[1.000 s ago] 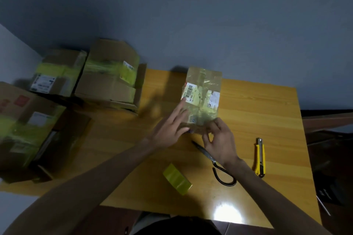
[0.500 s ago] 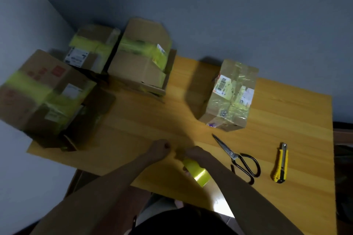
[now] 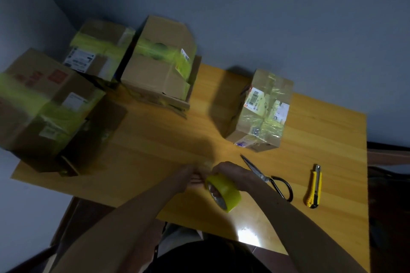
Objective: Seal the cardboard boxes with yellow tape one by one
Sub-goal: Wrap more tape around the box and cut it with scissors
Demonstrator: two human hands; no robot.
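Note:
My right hand [image 3: 230, 173] holds the roll of yellow tape [image 3: 224, 193] just above the wooden table's [image 3: 155, 139] front part, fingers through its core. My left hand [image 3: 190, 176] meets it at the roll's left edge, fingertips pinched there; the tape end itself is too blurred to make out. A small cardboard box [image 3: 261, 111] wrapped in clear and yellowish tape, with barcode labels, stands behind the hands to the right, untouched.
Three bigger cardboard boxes with yellow tape bands crowd the table's left side: one at the front left [image 3: 44, 106], one at the back left [image 3: 99, 51], one at the back middle [image 3: 162, 62]. Scissors [image 3: 268, 177] and a yellow utility knife [image 3: 314, 186] lie right of my hands.
Both hands left the small box and came back to the table's front. My right hand picked up the tape roll, and my left hand joined it at the roll's edge. The view shifted left.

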